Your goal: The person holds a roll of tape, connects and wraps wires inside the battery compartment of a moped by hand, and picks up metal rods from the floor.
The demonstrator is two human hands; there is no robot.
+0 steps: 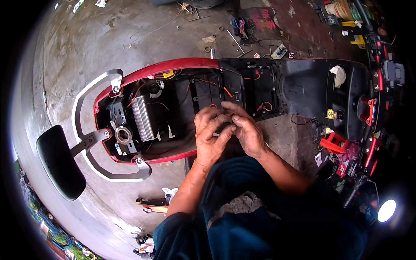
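My left hand (209, 138) and my right hand (251, 135) meet above the near edge of a scooter's opened body. Both have curled fingers, with thumbs and fingertips drawn close together. Whatever is pinched between them is too small and too covered to make out. Below and around the hands lies the scooter's body, framed by a red side panel (173, 65). Inside it are a finned silver metal unit (143, 118), a round metal ring (123, 135), a yellow connector (168, 75) and loose red and orange wires (228, 92).
A silver grab rail (79, 104) and black backrest pad (60, 162) jut out on the left. The handlebar (373, 143) runs along the right, near a red plastic stool (333, 142). Metal rods (235, 41) and small parts lie on the far floor; an orange-handled tool (155, 209) lies nearer.
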